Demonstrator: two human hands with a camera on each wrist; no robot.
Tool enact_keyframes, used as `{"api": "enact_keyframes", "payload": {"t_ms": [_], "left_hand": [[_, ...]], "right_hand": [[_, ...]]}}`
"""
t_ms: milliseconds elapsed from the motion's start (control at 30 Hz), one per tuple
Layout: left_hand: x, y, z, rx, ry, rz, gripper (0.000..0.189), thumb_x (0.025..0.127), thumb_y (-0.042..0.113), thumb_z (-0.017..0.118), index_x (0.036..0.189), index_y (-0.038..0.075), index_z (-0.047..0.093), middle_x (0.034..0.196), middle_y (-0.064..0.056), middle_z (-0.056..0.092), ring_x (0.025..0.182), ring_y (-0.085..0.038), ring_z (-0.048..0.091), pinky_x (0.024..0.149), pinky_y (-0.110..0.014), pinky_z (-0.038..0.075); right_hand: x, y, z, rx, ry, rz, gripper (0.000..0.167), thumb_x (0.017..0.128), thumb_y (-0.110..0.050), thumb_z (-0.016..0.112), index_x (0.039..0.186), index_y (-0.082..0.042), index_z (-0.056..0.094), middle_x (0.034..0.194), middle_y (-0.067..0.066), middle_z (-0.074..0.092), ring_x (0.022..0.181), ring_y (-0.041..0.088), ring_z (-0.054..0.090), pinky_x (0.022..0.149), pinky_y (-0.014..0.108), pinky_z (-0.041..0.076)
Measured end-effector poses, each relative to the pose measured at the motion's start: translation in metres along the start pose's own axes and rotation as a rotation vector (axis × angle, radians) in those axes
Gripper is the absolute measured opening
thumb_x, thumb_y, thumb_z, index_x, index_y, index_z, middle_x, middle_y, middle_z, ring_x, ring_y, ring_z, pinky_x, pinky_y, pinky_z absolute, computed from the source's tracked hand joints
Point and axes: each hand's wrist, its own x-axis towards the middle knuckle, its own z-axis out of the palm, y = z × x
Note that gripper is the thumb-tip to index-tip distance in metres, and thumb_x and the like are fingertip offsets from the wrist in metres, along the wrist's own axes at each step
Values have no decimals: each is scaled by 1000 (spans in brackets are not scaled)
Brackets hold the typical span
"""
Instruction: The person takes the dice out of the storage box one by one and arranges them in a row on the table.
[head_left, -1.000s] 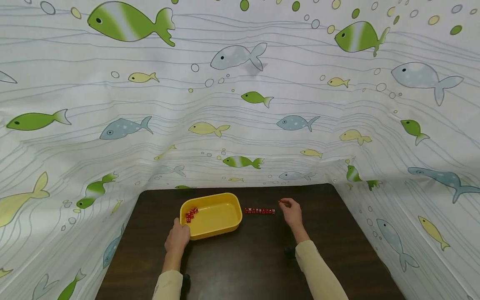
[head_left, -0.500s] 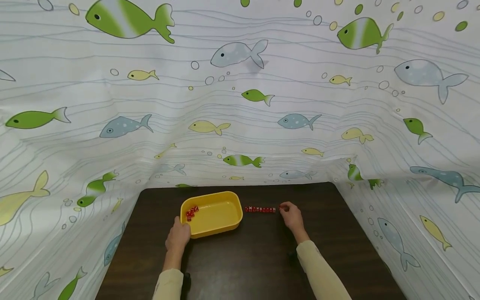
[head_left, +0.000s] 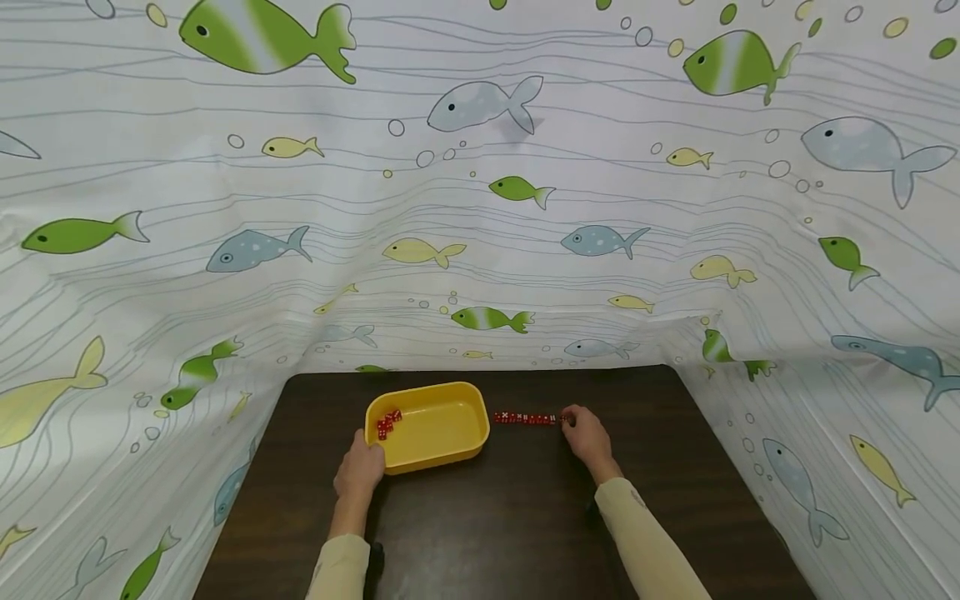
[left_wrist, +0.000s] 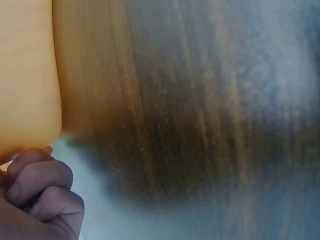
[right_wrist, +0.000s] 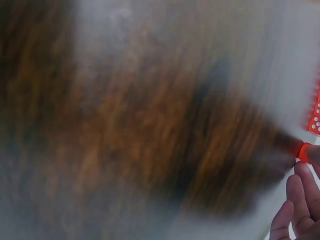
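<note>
My left hand (head_left: 360,467) grips the near left corner of a yellow tray (head_left: 450,454), its fingers curled against the wall in the left wrist view. Several red dice (head_left: 386,425) lie bunched at the tray's left end. To the right of the tray runs a straight row of red dice (head_left: 525,418) on the table. At the row's right end my right hand (head_left: 588,437) pinches a single red die (right_wrist: 303,151) between thumb and finger. In the right wrist view a small gap shows between that die and the end of the row.
Both hands work over a dark wood-grain table (head_left: 480,533). A white curtain (head_left: 480,283) printed with fish stands behind the table's far edge and along both sides.
My right hand has come down and toward the row's right end with the die. The left hand keeps its hold on the tray. The head view has shifted slightly.
</note>
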Motion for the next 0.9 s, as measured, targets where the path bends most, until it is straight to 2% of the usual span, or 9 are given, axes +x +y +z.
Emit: {"api": "enact_keyframes", "payload": {"t_ms": [133, 233, 467, 700, 900], "left_hand": [[-2, 1, 0, -1, -16, -2, 63, 104, 25, 34, 161, 0, 27, 132, -29, 57, 99, -39, 56, 90, -57, 43], [-2, 0, -1, 1, -25, -7, 63, 104, 25, 35, 162, 0, 26, 135, -30, 56, 101, -40, 56, 91, -57, 43], [0, 0, -1, 13, -30, -2, 64, 104, 27, 34, 162, 2, 26, 135, -29, 57, 99, -39, 56, 90, -56, 43], [1, -1, -2, 25, -30, 9, 64, 105, 28, 33, 163, 2, 27, 134, -29, 58, 96, -38, 56, 87, -55, 43], [3, -3, -2, 26, -20, 11, 63, 104, 28, 32, 161, 2, 29, 131, -28, 59, 96, -38, 56, 88, -56, 43]], "right_hand": [[0, 1, 2, -21, 1, -24, 30, 105, -16, 66, 133, -8, 71, 126, 15, 70, 97, 26, 65, 81, 49, 56], [0, -1, 3, -26, 6, -31, 30, 104, -16, 67, 133, -8, 71, 126, 15, 70, 99, 27, 66, 85, 51, 56], [0, -8, 4, -28, -4, -36, 31, 104, -15, 66, 134, -8, 70, 127, 15, 69, 107, 30, 66, 93, 56, 55], [1, -9, 4, -35, -16, -34, 33, 104, -14, 66, 136, -9, 68, 126, 15, 68, 106, 30, 66, 94, 56, 55], [0, -7, 3, 3, -25, -36, 37, 103, -11, 65, 140, -7, 64, 128, 16, 66, 110, 32, 65, 98, 58, 54]]}}
